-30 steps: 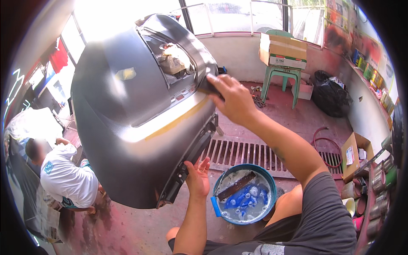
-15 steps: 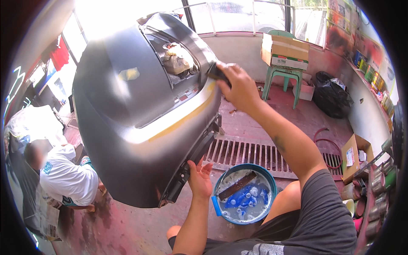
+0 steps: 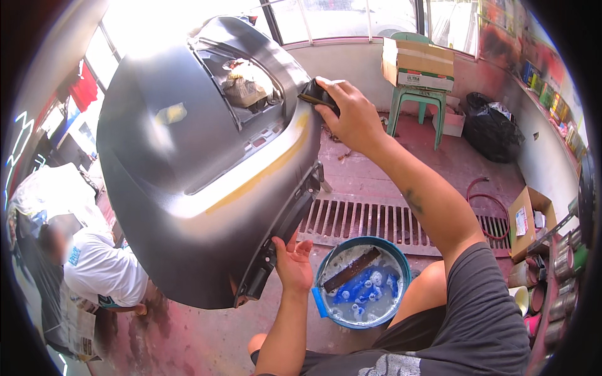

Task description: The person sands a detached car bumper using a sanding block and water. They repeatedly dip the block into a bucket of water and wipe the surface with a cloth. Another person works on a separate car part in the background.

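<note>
A large dark grey moulded panel, likely plastic, stands tilted before me, with pale sanded patches and a yellow streak along its ridge. My right hand grips a dark block against the upper right edge of that ridge. My left hand holds the lower right edge, thumb against its black strip and fingers curled partly behind it. A bundle shows in the panel's opening. Below my right arm, a blue bucket holds soapy water, a dark bar and blue material.
A co-worker in white bends at lower left. Behind are a green chair with a cardboard box and black bags. A floor grate, red hose, open box and shelved cans lie right.
My right hand and the block have moved upward along the ridge. The panel's upper part has shifted slightly. The co-worker has bent lower. My left hand stays on the edge.
</note>
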The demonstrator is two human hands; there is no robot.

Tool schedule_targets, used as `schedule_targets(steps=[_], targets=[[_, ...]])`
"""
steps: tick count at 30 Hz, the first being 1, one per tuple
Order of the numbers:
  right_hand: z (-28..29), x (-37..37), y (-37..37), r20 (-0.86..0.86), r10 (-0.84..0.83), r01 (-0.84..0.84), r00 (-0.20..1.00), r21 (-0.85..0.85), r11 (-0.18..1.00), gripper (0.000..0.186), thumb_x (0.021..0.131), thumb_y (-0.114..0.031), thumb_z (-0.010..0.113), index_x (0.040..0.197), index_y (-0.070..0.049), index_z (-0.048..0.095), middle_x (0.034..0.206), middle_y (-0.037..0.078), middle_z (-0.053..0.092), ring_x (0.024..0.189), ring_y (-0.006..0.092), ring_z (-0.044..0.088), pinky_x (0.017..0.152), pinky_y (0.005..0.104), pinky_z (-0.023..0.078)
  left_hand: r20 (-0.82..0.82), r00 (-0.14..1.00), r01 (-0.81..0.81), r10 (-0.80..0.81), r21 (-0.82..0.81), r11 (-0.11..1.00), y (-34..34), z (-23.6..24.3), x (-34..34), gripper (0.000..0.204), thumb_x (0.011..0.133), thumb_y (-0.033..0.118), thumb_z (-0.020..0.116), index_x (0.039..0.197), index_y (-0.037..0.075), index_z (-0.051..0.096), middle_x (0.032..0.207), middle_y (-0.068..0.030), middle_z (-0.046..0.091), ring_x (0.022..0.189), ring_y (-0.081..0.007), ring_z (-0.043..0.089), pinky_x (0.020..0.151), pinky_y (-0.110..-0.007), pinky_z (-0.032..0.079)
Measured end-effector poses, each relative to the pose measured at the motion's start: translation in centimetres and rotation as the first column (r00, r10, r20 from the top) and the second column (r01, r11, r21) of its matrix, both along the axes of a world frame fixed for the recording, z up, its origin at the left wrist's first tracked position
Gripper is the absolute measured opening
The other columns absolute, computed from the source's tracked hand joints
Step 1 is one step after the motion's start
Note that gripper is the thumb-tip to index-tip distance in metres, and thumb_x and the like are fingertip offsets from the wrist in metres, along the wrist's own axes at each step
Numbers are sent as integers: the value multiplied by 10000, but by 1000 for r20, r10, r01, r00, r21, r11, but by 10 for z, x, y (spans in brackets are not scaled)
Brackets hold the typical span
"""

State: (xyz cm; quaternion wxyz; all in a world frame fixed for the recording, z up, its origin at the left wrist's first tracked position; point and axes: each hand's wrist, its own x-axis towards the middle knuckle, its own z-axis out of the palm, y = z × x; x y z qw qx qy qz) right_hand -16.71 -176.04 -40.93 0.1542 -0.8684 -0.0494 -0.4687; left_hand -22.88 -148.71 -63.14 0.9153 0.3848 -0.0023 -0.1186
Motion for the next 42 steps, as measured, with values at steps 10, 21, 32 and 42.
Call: schedule_targets(steps=[10, 21, 32, 42], targets=[[-17, -6, 8, 54, 17, -15, 998, -41, 999, 548, 1008, -281, 752, 1523, -140, 628, 1343, 177, 700, 1251, 394, 693, 1024, 512, 617, -22, 1000, 17, -18, -53, 998, 1, 7, -2, 613, 1151, 617, 509, 1580, 185, 578, 1475, -50, 715, 1033, -190, 725, 993, -382, 567], [-21, -15, 13, 34, 79, -74, 996, -124, 990, 562, 1025, -300, 733, 1543, -131, 594, 1333, 167, 689, 1229, 384, 693, 981, 523, 619, -42, 999, -2, 0, -50, 999, 4, 8, -6, 602, 1143, 625, 520, 1559, 196, 597, 1436, -34, 735, 996, -192, 729, 986, -387, 564], [-12, -7, 7, 54, 30, -28, 998, -46, 999, 554, 1011, -303, 750, 1522, -141, 613, 1339, 154, 687, 1237, 374, 692, 988, 515, 618, -32, 999, 33, -35, -55, 998, 2, 9, -7, 596, 1143, 629, 518, 1567, 217, 592, 1468, -18, 721, 1007, -181, 725, 985, -378, 553], [3, -5, -3, 51, -87, 93, 995, -128, 987, 528, 1012, -316, 746, 1502, -148, 644, 1325, 144, 700, 1217, 338, 714, 972, 480, 638, -17, 999, 41, -41, -29, 999, -1, 12, -10, 644, 1120, 679, 527, 1562, 218, 606, 1493, -12, 689, 1003, -172, 672, 969, -378, 527]])
